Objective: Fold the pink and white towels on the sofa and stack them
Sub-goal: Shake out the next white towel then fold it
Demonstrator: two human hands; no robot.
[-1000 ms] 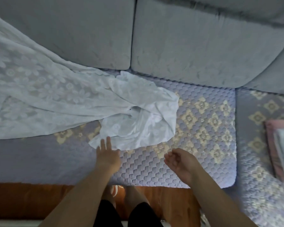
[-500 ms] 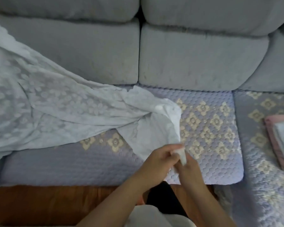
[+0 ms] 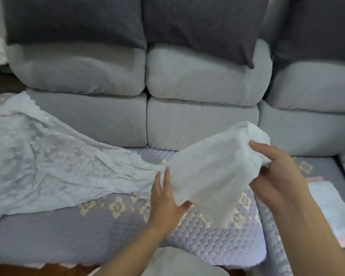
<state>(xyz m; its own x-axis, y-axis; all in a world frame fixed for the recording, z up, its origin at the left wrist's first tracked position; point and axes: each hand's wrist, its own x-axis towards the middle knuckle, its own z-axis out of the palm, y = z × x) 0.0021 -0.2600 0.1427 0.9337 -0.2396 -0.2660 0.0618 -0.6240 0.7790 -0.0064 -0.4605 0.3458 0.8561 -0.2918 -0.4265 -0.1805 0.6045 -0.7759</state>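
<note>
Two hands meet one white towel above the front of the sofa seat. Nearest, the left hand [image 3: 163, 198] holds the lower edge of the white towel [image 3: 211, 172], its fingers straight on the cloth and its thumb under the edge. Further on, the right hand [image 3: 275, 172] pinches the raised end. The long axis of the towel runs from this raised end leftward and away, over the quilted seat cover [image 3: 88, 232] toward the grey back cushions [image 3: 199, 124]. A folded stack [image 3: 331, 204] lies at the right.
</note>
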